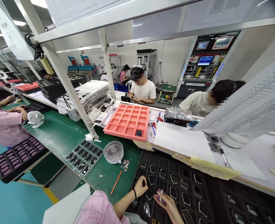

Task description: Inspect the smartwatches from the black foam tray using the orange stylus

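My right hand (167,206) grips a small purple-and-white piece (161,196) between thumb and fingers. To its left, my left hand (140,187) is curled in a pinch; whatever its fingertips hold, if anything, is too small to make out. Both hands are over a black compartment tray (179,172) that bears rows of watch-case frames (174,179) with rounded corners. A small clear plastic bag (147,209) lies in the tray just below my hands.
Left on the green bench are an orange stick (116,182), a round fan (113,152), small scraps (125,165) and a clear tray of black pieces (83,158). A pink foam tray (128,122) and papers (182,140) occupy the shelf ahead. Co-workers sit across and at left.
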Demonstrator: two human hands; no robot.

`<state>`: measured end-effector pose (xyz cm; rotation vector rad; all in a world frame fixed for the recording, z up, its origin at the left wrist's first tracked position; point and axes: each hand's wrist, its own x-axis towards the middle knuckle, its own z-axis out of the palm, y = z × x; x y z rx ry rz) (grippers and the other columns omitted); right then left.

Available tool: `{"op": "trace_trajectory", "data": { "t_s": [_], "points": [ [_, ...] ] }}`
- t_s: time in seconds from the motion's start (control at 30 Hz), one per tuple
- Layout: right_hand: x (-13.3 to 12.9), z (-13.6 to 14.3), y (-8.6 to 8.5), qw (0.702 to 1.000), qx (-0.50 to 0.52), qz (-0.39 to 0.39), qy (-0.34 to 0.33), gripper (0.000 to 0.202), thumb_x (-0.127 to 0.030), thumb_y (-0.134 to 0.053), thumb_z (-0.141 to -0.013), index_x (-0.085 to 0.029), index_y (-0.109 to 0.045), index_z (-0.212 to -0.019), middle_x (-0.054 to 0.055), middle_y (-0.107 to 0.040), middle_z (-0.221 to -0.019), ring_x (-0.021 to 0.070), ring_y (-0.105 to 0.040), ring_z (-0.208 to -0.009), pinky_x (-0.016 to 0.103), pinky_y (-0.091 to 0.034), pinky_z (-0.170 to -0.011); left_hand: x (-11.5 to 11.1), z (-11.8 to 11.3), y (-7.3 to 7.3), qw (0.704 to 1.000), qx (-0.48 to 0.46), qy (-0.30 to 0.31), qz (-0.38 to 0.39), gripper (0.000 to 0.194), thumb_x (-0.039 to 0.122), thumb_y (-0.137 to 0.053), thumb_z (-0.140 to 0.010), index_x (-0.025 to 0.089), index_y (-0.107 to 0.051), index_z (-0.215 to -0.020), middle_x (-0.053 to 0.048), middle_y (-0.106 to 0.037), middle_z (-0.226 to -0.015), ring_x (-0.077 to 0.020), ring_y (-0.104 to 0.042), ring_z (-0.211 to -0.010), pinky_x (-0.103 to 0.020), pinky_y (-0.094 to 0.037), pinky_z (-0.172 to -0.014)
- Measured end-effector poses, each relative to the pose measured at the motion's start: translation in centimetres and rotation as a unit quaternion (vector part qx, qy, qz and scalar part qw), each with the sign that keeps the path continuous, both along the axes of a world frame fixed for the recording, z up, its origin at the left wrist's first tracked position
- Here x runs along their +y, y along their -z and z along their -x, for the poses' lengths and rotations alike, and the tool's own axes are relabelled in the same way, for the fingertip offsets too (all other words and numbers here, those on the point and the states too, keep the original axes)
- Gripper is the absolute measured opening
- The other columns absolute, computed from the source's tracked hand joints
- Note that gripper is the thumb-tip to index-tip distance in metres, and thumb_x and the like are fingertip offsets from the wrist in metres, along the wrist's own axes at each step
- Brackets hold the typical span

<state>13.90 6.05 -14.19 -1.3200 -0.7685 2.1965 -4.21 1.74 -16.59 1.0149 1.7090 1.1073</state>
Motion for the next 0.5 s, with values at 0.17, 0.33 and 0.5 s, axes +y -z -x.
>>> {"op": "trace_trajectory", "data": {
  "t_s": [0.17, 0.33, 0.5],
  "points": [
    [0.2, -0.1, 0.4, 1.000, 0.000, 0.015, -0.003, 0.047, -0.042, -0.092, -0.039, -0.011, -0.074, -0.068, 0.009, -0.076, -0.071, 0.0287, -0.074, -0.080, 0.045, -0.055, -0.094, -0.1, 0.2, 0.4, 1.000, 0.005, 0.025, -0.007, 0.028, -0.007, -0.044, -0.057, 0.019, -0.036, -0.066, 0.005, -0.042, -0.071, -0.0122, -0.041, -0.074, -0.025, -0.033, -0.076],
    [0.3, -0.1, 2.2, 1.000, 0.001, 0.017, 0.009, 0.046, -0.042, -0.092, -0.042, -0.011, -0.074, -0.071, 0.009, -0.076, -0.071, 0.0264, -0.074, -0.079, 0.043, -0.056, -0.093, -0.3, 0.5, 0.4, 0.999, 0.007, 0.040, -0.013, 0.028, -0.005, -0.045, -0.057, 0.019, -0.036, -0.068, 0.005, -0.042, -0.072, -0.0120, -0.041, -0.074, -0.026, -0.034, -0.077],
    [0.4, 0.0, 3.1, 1.000, -0.016, 0.024, 0.011, 0.048, -0.041, -0.093, -0.039, -0.012, -0.074, -0.072, 0.008, -0.076, -0.070, 0.0271, -0.074, -0.077, 0.045, -0.056, -0.093, -0.2, 0.3, 0.4, 0.999, 0.019, 0.032, -0.021, 0.026, -0.004, -0.045, -0.057, 0.019, -0.036, -0.067, 0.004, -0.041, -0.072, -0.0121, -0.041, -0.074, -0.025, -0.035, -0.076]
  ]
}}
